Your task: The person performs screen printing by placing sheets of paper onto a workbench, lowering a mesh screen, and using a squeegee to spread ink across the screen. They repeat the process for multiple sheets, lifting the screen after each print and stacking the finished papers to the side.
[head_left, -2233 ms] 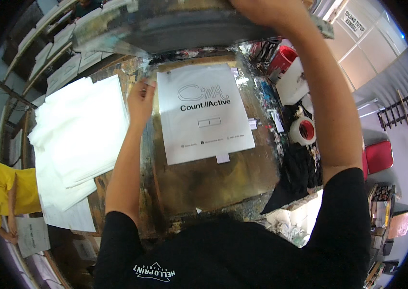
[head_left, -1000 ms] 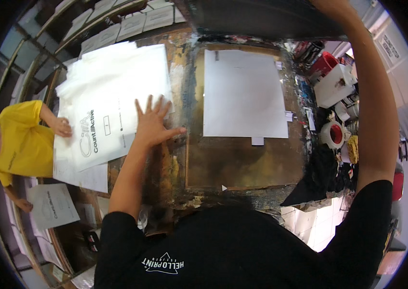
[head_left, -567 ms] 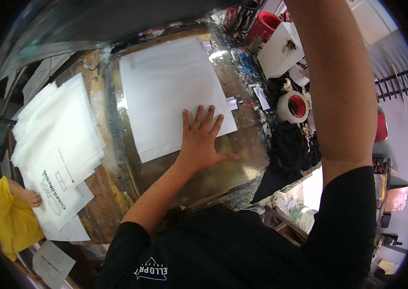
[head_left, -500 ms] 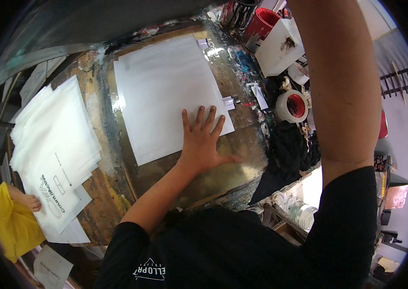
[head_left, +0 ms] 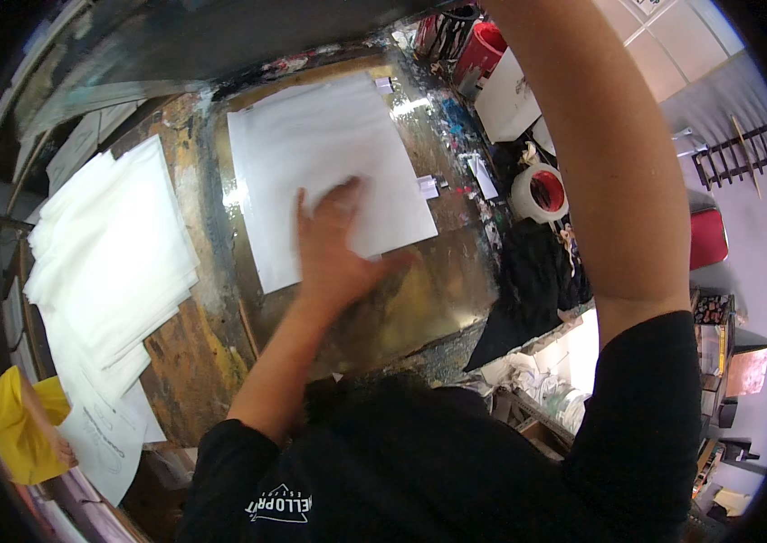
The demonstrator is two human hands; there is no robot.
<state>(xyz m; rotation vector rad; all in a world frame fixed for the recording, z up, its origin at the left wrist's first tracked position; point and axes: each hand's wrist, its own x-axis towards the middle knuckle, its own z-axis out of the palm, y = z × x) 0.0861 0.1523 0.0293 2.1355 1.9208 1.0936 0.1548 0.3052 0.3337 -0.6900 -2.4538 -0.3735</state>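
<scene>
My left hand (head_left: 336, 237) is over the lower part of a white sheet (head_left: 324, 154) lying on the worn printing table. Its fingers are apart, blurred by motion, with nothing held; whether it touches the sheet I cannot tell. Small shiny tabs (head_left: 427, 186) sit along the sheet's right edge. My right arm (head_left: 614, 154) is raised toward the far side, its hand beyond the top of the picture. Across the far side hangs a dark, broad frame or panel (head_left: 193, 41).
Left of the table lies a stack of white sheets (head_left: 116, 253). A co-worker in yellow (head_left: 26, 425) holds a printed sheet (head_left: 98, 434) there. At right are a tape roll (head_left: 539, 193), a black cloth (head_left: 528, 281), a white container (head_left: 508, 100) and a red pot (head_left: 481, 50).
My left hand has moved left across the sheet from its lower right corner, its fingers less spread. The co-worker's hand has drawn the printed sheet down off the stack.
</scene>
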